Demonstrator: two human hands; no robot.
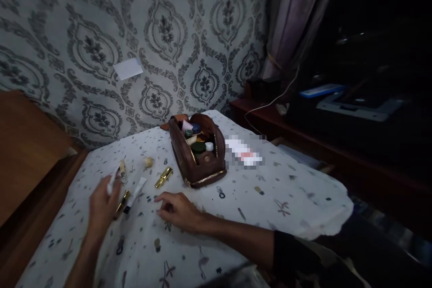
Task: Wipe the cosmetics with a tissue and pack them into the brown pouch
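Observation:
My left hand (104,199) holds a slim white tube (112,183) between its fingers, above the left part of the patterned white cloth (263,202). Beside it lie a small clear-and-gold bottle (123,172), a black-and-gold tube (123,202) and a white tube with a black cap (135,194). My right hand (177,210) is over the cloth with its fingers curled loosely and apart, holding nothing. Just beyond it is a gold tube (164,177). A small yellowish round item (147,162) lies farther back. The brown bag (199,166) stands unzipped, with jars and other items inside.
Behind the cloth rises a patterned wall with a white card (128,69) on it. A brown wooden panel (30,144) is at left. On the right, a dark red shelf (270,121) carries a cable and a blue-edged object (322,90). A blurred-out item (245,152) lies beside the bag.

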